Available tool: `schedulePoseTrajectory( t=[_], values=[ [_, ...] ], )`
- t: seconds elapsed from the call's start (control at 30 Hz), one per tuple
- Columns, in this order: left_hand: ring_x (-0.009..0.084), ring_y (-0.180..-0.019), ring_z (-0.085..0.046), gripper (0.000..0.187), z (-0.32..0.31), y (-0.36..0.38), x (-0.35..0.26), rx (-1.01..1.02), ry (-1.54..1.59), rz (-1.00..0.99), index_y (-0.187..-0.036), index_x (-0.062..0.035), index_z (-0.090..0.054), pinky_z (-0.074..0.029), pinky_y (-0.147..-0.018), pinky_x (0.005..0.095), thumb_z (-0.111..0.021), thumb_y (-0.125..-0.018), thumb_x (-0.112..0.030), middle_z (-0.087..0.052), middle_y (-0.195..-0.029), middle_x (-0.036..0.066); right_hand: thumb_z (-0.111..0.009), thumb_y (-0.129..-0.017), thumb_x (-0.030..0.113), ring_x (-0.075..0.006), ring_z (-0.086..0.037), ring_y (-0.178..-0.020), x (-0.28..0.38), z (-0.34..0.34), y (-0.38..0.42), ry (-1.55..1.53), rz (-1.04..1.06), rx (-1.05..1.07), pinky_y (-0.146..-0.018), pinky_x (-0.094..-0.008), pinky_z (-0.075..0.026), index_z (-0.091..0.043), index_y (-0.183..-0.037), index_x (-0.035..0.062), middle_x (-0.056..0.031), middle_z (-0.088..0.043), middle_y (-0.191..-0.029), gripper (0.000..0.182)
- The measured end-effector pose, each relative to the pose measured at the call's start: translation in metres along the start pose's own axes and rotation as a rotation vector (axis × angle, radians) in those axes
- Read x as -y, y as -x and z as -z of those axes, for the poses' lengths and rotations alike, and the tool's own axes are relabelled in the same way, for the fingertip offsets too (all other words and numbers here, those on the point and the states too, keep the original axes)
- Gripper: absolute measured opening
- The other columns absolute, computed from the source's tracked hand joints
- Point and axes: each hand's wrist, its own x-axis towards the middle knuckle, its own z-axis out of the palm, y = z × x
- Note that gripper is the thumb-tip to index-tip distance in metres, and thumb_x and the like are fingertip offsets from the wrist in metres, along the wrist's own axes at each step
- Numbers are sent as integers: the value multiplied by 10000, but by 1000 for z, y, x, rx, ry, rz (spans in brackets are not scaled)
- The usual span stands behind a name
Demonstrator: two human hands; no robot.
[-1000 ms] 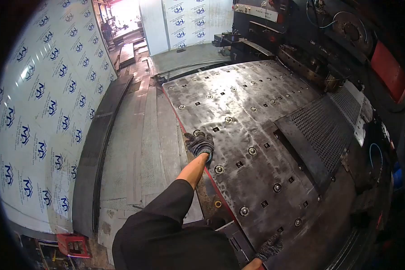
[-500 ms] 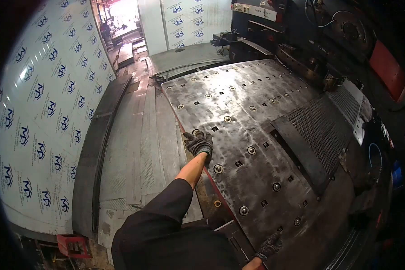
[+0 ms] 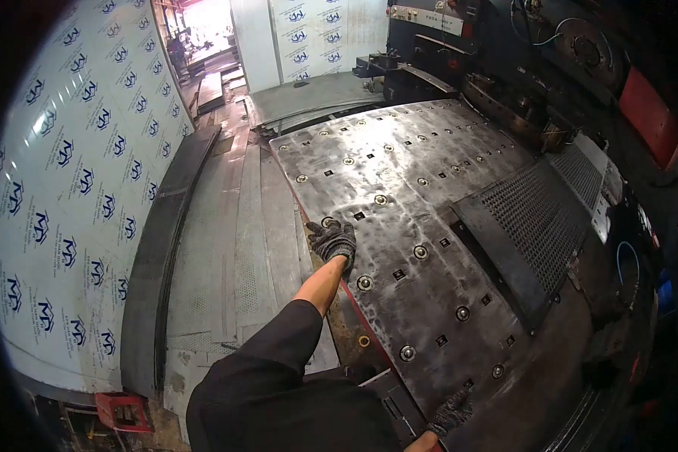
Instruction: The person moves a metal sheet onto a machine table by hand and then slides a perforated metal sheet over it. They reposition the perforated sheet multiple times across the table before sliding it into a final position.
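My left hand, in a dark grey work glove, rests on the left edge of a large steel table with its fingers spread. One of the table's round ball rollers sits at its fingertips. Low in the view, my right hand, gloved too, lies on the table's near edge with fingers stretched out and nothing seen in them. Beyond both hands, a perforated metal sheet with a plain border lies on the right part of the table, touched by neither hand.
A dark machine stands behind the table. Flat metal sheets cover the floor at left, beside a stack of long dark strips. A logo-printed panel lines the left, with a red stool-like object below.
The perforated sheet has shifted very slightly left and toward me. Both hands keep nearly the same places on the table edge.
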Motion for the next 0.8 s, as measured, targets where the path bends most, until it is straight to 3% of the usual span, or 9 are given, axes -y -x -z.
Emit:
schedulePoseTrajectory(
  t=[0.23, 0.3, 0.4, 0.5, 0.57, 0.6, 0.67, 0.7, 0.8],
  values=[
    [609, -1542, -330, 712, 8, 4, -1, 42, -24, -27, -1603, -160, -536, -336, -1254, 640, -532, -1042, -600, -94, -1776, 341, -642, -1079, 421, -423, -703, -1079, -32, -21, 0, -26, -19, -36, -945, -523, -549, -740, -1232, -21, -252, -749, -1189, 479],
    [615, -1519, -365, 703, 5, 3, 0, 26, 14, -8, -1562, -169, -568, -331, -1246, 635, -560, -1022, -619, -184, -1748, 368, -644, -1077, 435, -427, -698, -1092, -24, -17, 1, -28, -11, -47, -960, -525, -546, -738, -1229, -27, -261, -741, -1205, 496],
    [617, -1515, -369, 703, 1, 2, 1, 5, 36, -17, -1559, -170, -572, -328, -1249, 634, -562, -1020, -622, -185, -1746, 370, -640, -1079, 433, -426, -689, -1135, -14, -11, 3, -100, -2, -36, -990, -536, -537, -730, -1241, -45, -267, -728, -1241, 513],
    [619, -1512, -370, 705, 5, 4, -1, 13, 33, -5, -1556, -167, -575, -323, -1253, 635, -562, -1018, -623, -183, -1747, 370, -642, -1086, 387, -362, -726, -1023, -7, -7, 3, -115, 32, -75, -898, -487, -577, -723, -1264, -60, -227, -755, -1166, 487],
    [620, -1513, -368, 704, 5, 3, 0, 14, 31, -3, -1555, -166, -577, -319, -1257, 632, -561, -1019, -621, -183, -1747, 370, -662, -1083, 350, -274, -721, -847, 8, 6, 4, -239, -13, 46, -753, -412, -591, -729, -1235, -65, -176, -773, -1039, 448],
    [622, -1513, -366, 702, 4, 2, 0, 15, 29, -1, -1555, -165, -580, -316, -1260, 628, -560, -1019, -619, -183, -1748, 369, -662, -1083, 350, -274, -721, -847, 19, 6, 5, -239, -13, 46, -753, -412, -591, -729, -1235, -65, -176, -773, -1039, 448],
    [620, -1518, -361, 701, 2, 1, 1, 10, 11, -13, -1553, -166, -584, -314, -1263, 624, -554, -1020, -621, -174, -1751, 367, -558, -1127, 323, -385, -711, -823, 35, 5, 9, -181, 107, -125, -762, -491, -551, -767, -1186, -32, -228, -777, -964, 416],
    [618, -1522, -355, 700, 1, 1, 2, 5, -8, -25, -1551, -166, -588, -311, -1266, 620, -548, -1021, -622, -164, -1754, 364, -558, -1127, 323, -385, -711, -823, 37, 7, 9, -180, 107, -125, -762, -491, -551, -767, -1186, -32, -228, -777, -964, 416],
    [608, -1536, -340, 723, 0, 2, 1, 4, -9, -12, -1571, -167, -574, -306, -1271, 613, -532, -1021, -634, -135, -1765, 355, -570, -1120, 312, -413, -712, -956, 34, 8, 8, -162, -40, -41, -850, -509, -550, -762, -1216, -37, -247, -778, -1063, 409]
  ],
)
